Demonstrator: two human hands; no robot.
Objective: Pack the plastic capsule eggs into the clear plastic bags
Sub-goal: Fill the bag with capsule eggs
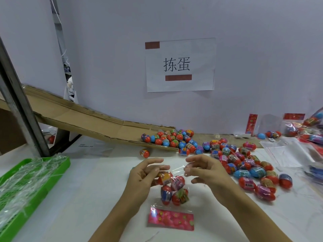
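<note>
The clear plastic bag (172, 187) is hanging upside down over the near middle of the table (97, 193), its pink header card (171, 219) lying on the surface and its open mouth being held up between both hands. Four capsule eggs (174, 189) are sitting inside it. The left hand (145, 175) is pinching the film at one side of the mouth and the right hand (206, 172) is pinching the other, stretching it apart. The film is looking thin, limp and slippery, so gripping near the rim seems wisest; the eggs are probably light, hard and prone to rolling. Loose eggs (244, 165) are lying toward the right edge, more are crowding the cardboard chute (90, 123) at the far edge, and a green tray (26, 186) is sitting at the left edge.
</note>
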